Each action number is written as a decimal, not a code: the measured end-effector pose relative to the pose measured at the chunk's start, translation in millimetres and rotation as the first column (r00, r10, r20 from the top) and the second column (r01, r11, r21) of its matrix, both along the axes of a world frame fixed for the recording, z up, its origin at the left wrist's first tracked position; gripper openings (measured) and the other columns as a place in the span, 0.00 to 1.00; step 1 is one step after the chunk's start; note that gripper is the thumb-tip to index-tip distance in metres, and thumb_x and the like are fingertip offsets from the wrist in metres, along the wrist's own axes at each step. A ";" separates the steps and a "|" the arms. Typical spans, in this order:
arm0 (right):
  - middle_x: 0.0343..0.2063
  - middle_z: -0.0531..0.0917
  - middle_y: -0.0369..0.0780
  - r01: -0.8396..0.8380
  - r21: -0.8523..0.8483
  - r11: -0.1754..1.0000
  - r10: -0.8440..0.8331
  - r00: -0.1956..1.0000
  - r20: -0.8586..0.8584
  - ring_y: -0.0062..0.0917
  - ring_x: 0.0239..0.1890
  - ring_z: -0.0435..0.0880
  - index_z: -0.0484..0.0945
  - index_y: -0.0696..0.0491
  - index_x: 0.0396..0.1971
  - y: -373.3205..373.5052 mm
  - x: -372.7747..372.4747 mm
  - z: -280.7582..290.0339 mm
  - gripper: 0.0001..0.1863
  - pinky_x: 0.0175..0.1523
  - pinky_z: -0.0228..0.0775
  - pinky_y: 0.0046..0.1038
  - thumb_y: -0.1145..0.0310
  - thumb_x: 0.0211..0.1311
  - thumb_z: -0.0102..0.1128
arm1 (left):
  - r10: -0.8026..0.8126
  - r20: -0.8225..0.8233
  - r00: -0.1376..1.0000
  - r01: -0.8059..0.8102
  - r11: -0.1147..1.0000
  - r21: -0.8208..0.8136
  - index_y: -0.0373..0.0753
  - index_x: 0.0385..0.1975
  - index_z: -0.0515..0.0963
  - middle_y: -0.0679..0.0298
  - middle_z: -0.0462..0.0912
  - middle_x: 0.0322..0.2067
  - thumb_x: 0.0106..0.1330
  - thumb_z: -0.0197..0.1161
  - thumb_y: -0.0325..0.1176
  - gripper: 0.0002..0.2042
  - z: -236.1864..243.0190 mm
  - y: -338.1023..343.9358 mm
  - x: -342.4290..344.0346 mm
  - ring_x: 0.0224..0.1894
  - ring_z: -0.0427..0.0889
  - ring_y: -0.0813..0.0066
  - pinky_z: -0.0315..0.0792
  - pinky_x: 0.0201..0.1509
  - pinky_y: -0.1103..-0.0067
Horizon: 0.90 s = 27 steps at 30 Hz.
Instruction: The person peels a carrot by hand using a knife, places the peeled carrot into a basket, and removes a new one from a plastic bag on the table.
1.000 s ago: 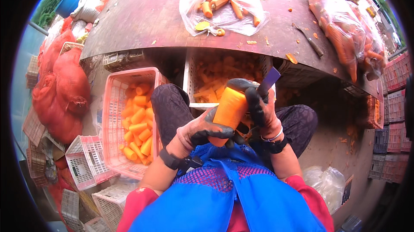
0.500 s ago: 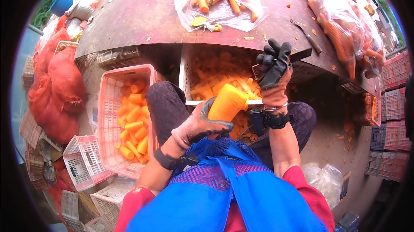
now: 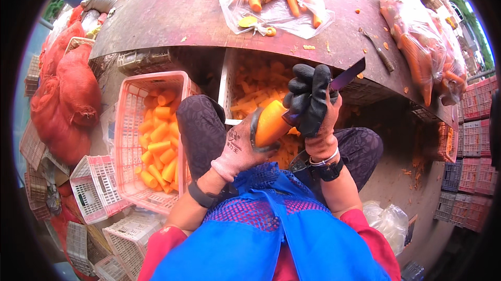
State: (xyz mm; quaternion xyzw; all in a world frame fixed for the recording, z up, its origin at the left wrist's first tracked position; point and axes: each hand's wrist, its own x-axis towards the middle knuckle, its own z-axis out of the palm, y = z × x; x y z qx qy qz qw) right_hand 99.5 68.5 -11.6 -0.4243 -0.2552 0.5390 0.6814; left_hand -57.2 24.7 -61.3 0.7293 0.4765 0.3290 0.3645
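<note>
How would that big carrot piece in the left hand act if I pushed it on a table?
The carrot piece would probably roll, since its side looks rounded. It might feel a bit slippery, because its surface looks smooth and peeled. It seems stiff, not floppy: it sticks out unbent from the left hand.

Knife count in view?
2: the held knife in the right hand; the loose knife on the tabletop. Others may be hidden.
</note>
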 end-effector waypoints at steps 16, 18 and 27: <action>0.26 0.81 0.41 -0.265 -0.200 0.943 0.273 0.962 0.010 0.20 0.18 0.77 0.77 0.62 0.40 10.4 5.0 15.3 0.24 0.22 0.67 0.22 0.52 0.63 0.54 | 0.059 -0.394 0.917 0.196 0.795 0.574 0.33 0.50 0.69 0.52 0.75 0.41 0.39 0.67 0.32 0.32 6.8 0.1 -23.1 0.39 0.77 0.55 0.71 0.43 0.65; 0.24 0.80 0.42 -0.230 -0.188 0.955 0.256 0.958 0.128 0.22 0.16 0.75 0.77 0.64 0.39 32.0 24.2 -34.1 0.22 0.24 0.68 0.24 0.55 0.63 0.56 | 0.079 -0.435 0.897 0.235 0.750 0.619 0.32 0.49 0.70 0.52 0.75 0.41 0.42 0.65 0.32 0.29 9.1 -0.4 -27.5 0.38 0.77 0.56 0.71 0.42 0.67; 0.25 0.79 0.41 -0.073 -0.143 0.987 0.067 0.997 -0.041 0.21 0.19 0.75 0.75 0.64 0.42 9.7 15.1 1.8 0.23 0.23 0.66 0.21 0.55 0.64 0.53 | 0.229 -0.428 0.874 0.138 0.727 0.672 0.35 0.55 0.66 0.52 0.71 0.43 0.43 0.60 0.32 0.33 13.2 8.1 -46.8 0.40 0.74 0.58 0.70 0.44 0.68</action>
